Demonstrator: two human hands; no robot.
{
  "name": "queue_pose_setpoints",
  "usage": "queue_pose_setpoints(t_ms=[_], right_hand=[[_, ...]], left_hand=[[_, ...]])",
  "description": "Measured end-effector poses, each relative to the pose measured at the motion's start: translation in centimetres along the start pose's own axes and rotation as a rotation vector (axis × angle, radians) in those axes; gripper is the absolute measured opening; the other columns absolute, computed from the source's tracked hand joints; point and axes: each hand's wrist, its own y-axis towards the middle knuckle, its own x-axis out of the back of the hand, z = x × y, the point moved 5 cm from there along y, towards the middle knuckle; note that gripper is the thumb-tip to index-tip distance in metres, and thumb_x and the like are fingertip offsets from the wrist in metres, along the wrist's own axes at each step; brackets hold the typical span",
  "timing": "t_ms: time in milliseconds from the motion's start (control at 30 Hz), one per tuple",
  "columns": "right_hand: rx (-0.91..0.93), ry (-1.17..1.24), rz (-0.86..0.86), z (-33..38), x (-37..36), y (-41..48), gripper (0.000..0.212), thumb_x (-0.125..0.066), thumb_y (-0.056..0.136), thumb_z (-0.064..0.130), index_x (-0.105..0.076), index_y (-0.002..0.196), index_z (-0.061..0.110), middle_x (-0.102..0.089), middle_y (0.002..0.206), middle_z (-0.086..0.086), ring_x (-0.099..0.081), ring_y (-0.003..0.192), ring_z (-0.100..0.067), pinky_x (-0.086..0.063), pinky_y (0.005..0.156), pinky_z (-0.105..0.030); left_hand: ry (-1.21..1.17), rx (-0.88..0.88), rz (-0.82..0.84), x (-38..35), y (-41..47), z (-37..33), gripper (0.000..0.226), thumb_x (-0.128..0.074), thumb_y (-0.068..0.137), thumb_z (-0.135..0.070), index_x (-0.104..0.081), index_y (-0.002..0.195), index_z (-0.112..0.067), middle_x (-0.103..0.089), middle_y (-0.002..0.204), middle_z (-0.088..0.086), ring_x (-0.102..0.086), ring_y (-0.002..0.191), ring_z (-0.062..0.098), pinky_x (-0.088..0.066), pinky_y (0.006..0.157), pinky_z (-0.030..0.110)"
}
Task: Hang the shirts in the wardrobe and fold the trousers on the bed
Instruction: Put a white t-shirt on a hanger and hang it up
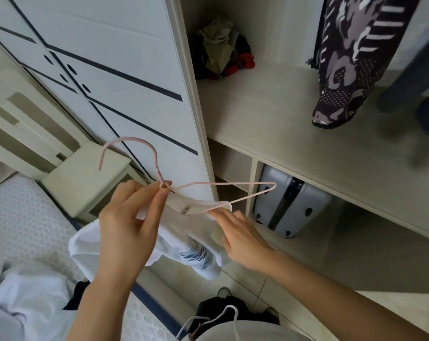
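My left hand (127, 225) pinches the twisted neck of a pink wire hanger (156, 166) between thumb and fingers. A white shirt with a blue print (193, 254) hangs half on that hanger, its collar draped over the lower wire. My right hand (238, 237) reaches to the collar with straight fingers touching the fabric by the hanger's right arm. The open wardrobe (270, 114) stands ahead, with a dark patterned garment (351, 62) hanging inside at the upper right.
The bed (26, 222) lies at the lower left with white and dark clothes (31, 291) on it. A grey suitcase (289, 205) fills a lower wardrobe compartment. A clothes heap (220, 50) sits on the shelf. More hangers (223, 316) lie low in front of me.
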Motion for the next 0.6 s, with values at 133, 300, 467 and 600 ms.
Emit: queue_pose_setpoints(t_ms=[133,300,467,600], right_hand=[[-0.020,-0.200,0.101,-1.3,-0.2,0.3,0.079,-0.070,0.081,0.012,-0.027,0.146,0.027,-0.029,0.148,0.002,-0.046,0.114,-0.025,-0.048,0.088,-0.042],[0.046,-0.439,0.076,-4.4,1.3,-1.3,0.038,-0.054,0.087,0.012,-0.048,0.124,0.018,-0.039,0.134,-0.008,-0.048,0.106,-0.028,-0.050,0.067,-0.037],[0.027,-0.451,0.007,-6.3,3.4,-3.2,0.026,-0.065,0.086,0.013,-0.060,0.111,0.013,-0.046,0.128,-0.009,-0.055,0.104,-0.021,-0.057,0.060,-0.028],[0.056,-0.453,-0.008,-4.7,3.7,-4.6,0.033,-0.064,0.092,0.024,-0.060,0.121,0.009,-0.048,0.129,-0.008,-0.057,0.105,-0.016,-0.057,0.071,-0.023]], left_hand=[[0.029,-0.042,-0.068,1.3,0.1,0.3,0.023,-0.056,0.098,-0.024,-0.073,0.106,-0.010,-0.054,0.080,0.000,-0.052,0.078,0.004,-0.038,0.068,0.007],[0.131,-0.084,-0.017,1.4,-0.4,3.3,0.028,-0.057,0.097,-0.023,-0.075,0.102,-0.002,-0.056,0.080,0.008,-0.051,0.075,0.020,-0.042,0.068,0.026],[0.142,-0.120,0.117,-0.7,-2.4,5.8,0.031,-0.056,0.095,-0.025,-0.075,0.099,-0.001,-0.056,0.078,0.006,-0.050,0.074,0.020,-0.043,0.067,0.030],[0.138,-0.120,0.165,-1.8,-3.3,7.2,0.031,-0.055,0.096,-0.027,-0.076,0.094,-0.003,-0.052,0.074,0.002,-0.048,0.069,0.019,-0.041,0.064,0.028]])
